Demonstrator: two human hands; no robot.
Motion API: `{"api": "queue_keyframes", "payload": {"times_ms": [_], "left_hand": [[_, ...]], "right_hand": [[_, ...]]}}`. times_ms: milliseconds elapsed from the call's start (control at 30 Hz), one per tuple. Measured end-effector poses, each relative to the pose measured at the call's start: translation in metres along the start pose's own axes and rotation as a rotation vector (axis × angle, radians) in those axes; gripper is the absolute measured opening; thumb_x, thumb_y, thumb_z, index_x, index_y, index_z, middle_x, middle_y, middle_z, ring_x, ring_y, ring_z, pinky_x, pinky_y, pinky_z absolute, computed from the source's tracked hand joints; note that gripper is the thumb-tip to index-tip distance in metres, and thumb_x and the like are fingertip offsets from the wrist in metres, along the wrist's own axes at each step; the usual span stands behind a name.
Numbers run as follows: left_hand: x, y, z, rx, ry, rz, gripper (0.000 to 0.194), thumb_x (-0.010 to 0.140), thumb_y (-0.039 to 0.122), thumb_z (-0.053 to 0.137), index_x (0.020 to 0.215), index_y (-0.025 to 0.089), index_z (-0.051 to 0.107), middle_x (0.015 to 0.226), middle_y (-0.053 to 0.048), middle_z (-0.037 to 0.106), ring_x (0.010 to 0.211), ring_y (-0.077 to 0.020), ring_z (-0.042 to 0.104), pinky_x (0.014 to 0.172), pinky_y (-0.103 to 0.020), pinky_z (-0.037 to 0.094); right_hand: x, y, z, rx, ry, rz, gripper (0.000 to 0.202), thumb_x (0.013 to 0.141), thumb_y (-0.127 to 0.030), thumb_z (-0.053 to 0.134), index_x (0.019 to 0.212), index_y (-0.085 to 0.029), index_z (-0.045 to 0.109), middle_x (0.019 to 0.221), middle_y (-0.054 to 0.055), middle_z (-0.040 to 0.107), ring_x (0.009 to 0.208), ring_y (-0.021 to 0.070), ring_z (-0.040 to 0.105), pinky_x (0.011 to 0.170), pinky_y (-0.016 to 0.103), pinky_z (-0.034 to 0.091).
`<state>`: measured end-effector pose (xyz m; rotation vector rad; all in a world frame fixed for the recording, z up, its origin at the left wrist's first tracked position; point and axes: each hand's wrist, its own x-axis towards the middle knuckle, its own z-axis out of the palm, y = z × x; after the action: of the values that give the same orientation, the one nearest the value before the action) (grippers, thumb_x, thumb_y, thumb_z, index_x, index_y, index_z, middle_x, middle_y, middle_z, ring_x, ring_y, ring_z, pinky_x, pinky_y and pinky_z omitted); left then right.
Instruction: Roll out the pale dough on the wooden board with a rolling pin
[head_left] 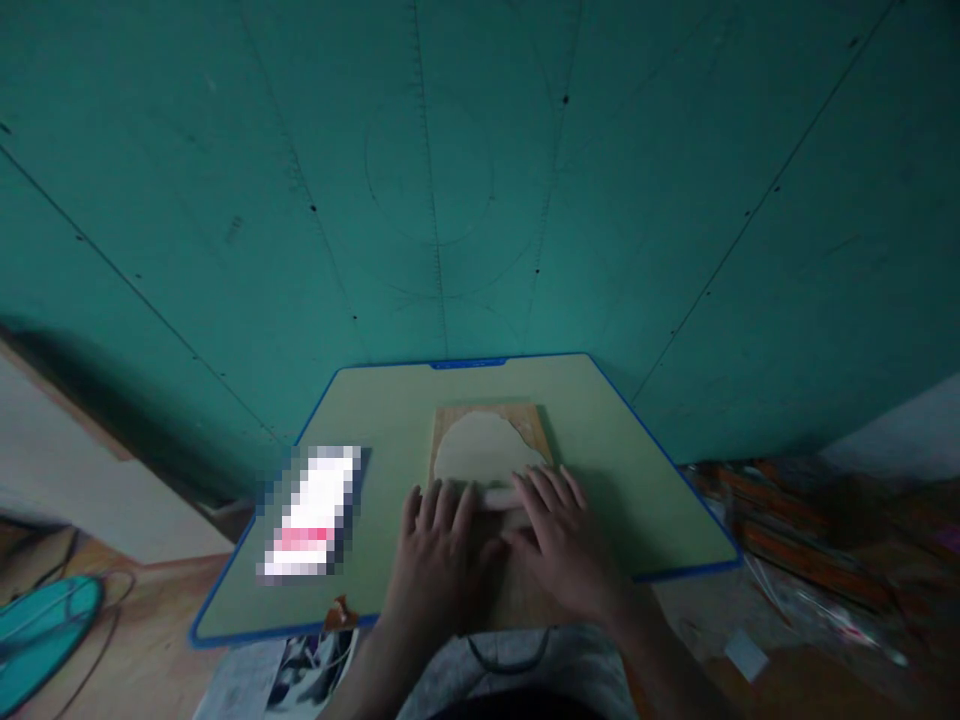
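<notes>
A flat, pale sheet of dough (484, 446) covers the far part of a wooden board (525, 598). Across its near side lies a light rolling pin (498, 498), of which only the middle shows between my hands. My left hand (439, 545) bears down over the pin's left end, fingers forward and curved over it. On the right end sits my right hand (559, 535), its fingers likewise bent over the pin and the thumb pointing inward. Both hands hide the pin's ends and the dough's near edge.
The board rests on a pale green table (630, 480) with a blue rim, against a green wall (480, 200). A blurred-out phone-like object (315, 510) lies left. A brown scrap (340, 612) is at the front edge. Clutter (795, 550) fills the floor at right.
</notes>
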<state>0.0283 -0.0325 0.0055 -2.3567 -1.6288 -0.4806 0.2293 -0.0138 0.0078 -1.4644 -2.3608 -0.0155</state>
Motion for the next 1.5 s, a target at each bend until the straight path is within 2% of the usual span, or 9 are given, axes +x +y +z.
{"api": "queue_keyframes", "payload": {"times_ms": [133, 233, 333, 500, 700, 867, 1100, 1300, 1500], "left_hand": [[-0.037, 0.005, 0.003, -0.008, 0.124, 0.083, 0.062, 0.097, 0.044, 0.052, 0.151, 0.016, 0.045, 0.144, -0.018, 0.06, 0.136, -0.0372, 0.052, 0.114, -0.057, 0.038], [-0.039, 0.004, 0.006, 0.007, 0.117, 0.085, 0.066, 0.096, 0.048, 0.051, 0.153, 0.016, 0.043, 0.146, -0.019, 0.059, 0.139, -0.039, 0.049, 0.115, -0.06, 0.038], [-0.022, -0.001, 0.008, 0.004, 0.051, 0.064, 0.066, 0.097, 0.053, 0.05, 0.151, 0.016, 0.046, 0.147, -0.019, 0.058, 0.142, -0.0402, 0.047, 0.116, -0.061, 0.036], [0.029, -0.011, 0.004, -0.042, -0.139, -0.039, 0.056, 0.101, 0.053, 0.047, 0.146, 0.021, 0.054, 0.149, -0.016, 0.058, 0.143, -0.038, 0.047, 0.117, -0.06, 0.036], [0.086, -0.023, 0.0, -0.013, -0.352, -0.181, 0.064, 0.1, 0.063, 0.044, 0.145, 0.019, 0.055, 0.16, -0.02, 0.044, 0.15, -0.0378, 0.037, 0.118, -0.053, 0.034], [0.115, -0.035, 0.006, -0.035, -0.356, -0.215, 0.054, 0.103, 0.058, 0.041, 0.138, 0.021, 0.06, 0.154, -0.019, 0.052, 0.147, -0.0357, 0.042, 0.114, -0.051, 0.037], [0.153, -0.057, 0.022, -0.075, -0.365, -0.27, 0.043, 0.103, 0.045, 0.042, 0.122, 0.016, 0.068, 0.123, -0.016, 0.07, 0.117, -0.0295, 0.065, 0.097, -0.041, 0.051], [0.176, -0.067, 0.03, -0.069, -0.335, -0.31, 0.032, 0.101, 0.042, 0.059, 0.118, 0.016, 0.066, 0.122, -0.01, 0.069, 0.111, -0.0245, 0.066, 0.098, -0.047, 0.054], [0.191, -0.076, 0.037, -0.062, -0.352, -0.329, 0.033, 0.099, 0.039, 0.065, 0.123, 0.017, 0.064, 0.124, -0.009, 0.067, 0.107, -0.0237, 0.067, 0.092, -0.046, 0.058]], "right_hand": [[-0.046, -0.006, 0.009, 0.002, 0.11, -0.054, 0.078, 0.098, -0.038, 0.054, 0.165, -0.021, 0.019, 0.161, 0.013, 0.046, 0.15, 0.0329, 0.036, 0.122, 0.06, 0.029], [-0.05, -0.005, 0.009, 0.009, 0.09, -0.047, 0.083, 0.098, -0.038, 0.054, 0.167, -0.024, 0.01, 0.163, 0.012, 0.042, 0.152, 0.0328, 0.034, 0.121, 0.061, 0.031], [-0.027, 0.002, 0.006, 0.009, 0.034, -0.06, 0.077, 0.097, -0.042, 0.056, 0.165, -0.022, 0.024, 0.161, 0.013, 0.045, 0.151, 0.0339, 0.037, 0.121, 0.061, 0.031], [0.032, 0.013, -0.003, 0.018, -0.062, -0.015, 0.051, 0.103, -0.043, 0.049, 0.149, -0.022, 0.053, 0.152, 0.013, 0.056, 0.144, 0.0309, 0.045, 0.124, 0.055, 0.026], [0.089, 0.019, -0.006, -0.073, -0.134, 0.067, 0.047, 0.106, -0.048, 0.042, 0.134, -0.018, 0.065, 0.145, 0.015, 0.061, 0.135, 0.0293, 0.052, 0.118, 0.045, 0.032], [0.127, 0.027, -0.005, -0.043, -0.203, 0.146, 0.04, 0.107, -0.045, 0.043, 0.129, -0.022, 0.067, 0.136, 0.012, 0.066, 0.129, 0.0257, 0.055, 0.109, 0.039, 0.037], [0.172, 0.043, 0.006, 0.002, -0.246, 0.197, 0.036, 0.108, -0.036, 0.04, 0.115, -0.02, 0.071, 0.122, 0.011, 0.072, 0.111, 0.0218, 0.065, 0.094, 0.032, 0.044], [0.193, 0.052, 0.013, -0.01, -0.199, 0.236, 0.035, 0.106, -0.023, 0.038, 0.108, -0.018, 0.072, 0.119, 0.012, 0.073, 0.11, 0.0213, 0.065, 0.092, 0.03, 0.043], [0.205, 0.059, 0.019, -0.015, -0.18, 0.245, 0.033, 0.104, -0.021, 0.04, 0.105, -0.02, 0.073, 0.117, 0.011, 0.075, 0.108, 0.0206, 0.066, 0.09, 0.029, 0.044]]}}
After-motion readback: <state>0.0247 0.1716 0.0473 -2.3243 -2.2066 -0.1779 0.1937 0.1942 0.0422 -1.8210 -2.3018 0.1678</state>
